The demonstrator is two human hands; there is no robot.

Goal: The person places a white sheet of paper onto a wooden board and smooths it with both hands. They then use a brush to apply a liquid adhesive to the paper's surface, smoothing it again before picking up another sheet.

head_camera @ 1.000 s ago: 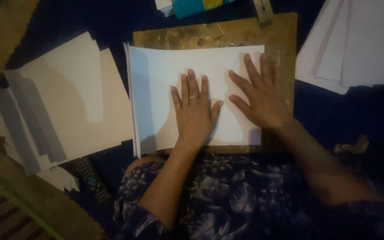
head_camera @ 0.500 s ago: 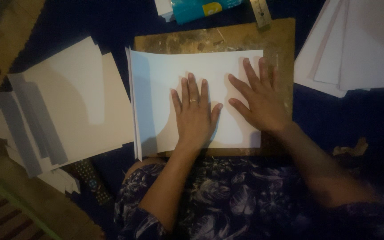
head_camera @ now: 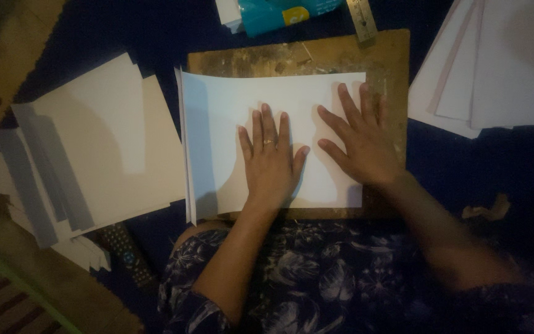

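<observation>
A stack of white paper sheets (head_camera: pixel 217 130) lies on a worn brown board (head_camera: pixel 390 68) in front of me. My left hand (head_camera: pixel 272 158), with a ring on one finger, rests flat on the middle of the top sheet, fingers slightly apart. Just to its right, my right hand (head_camera: pixel 360 139) also lies flat, palm down, on the sheet's right part with fingers spread. Neither hand grips anything.
A fanned pile of white sheets (head_camera: pixel 88 154) lies to the left, another white pile (head_camera: pixel 495 62) at the top right. A teal packet (head_camera: pixel 279 13) and a metal ruler (head_camera: pixel 362 18) lie beyond the board. A remote control (head_camera: pixel 122 250) sits near my knee.
Both hands stay flat on the paper in about the same place. The view has shifted slightly.
</observation>
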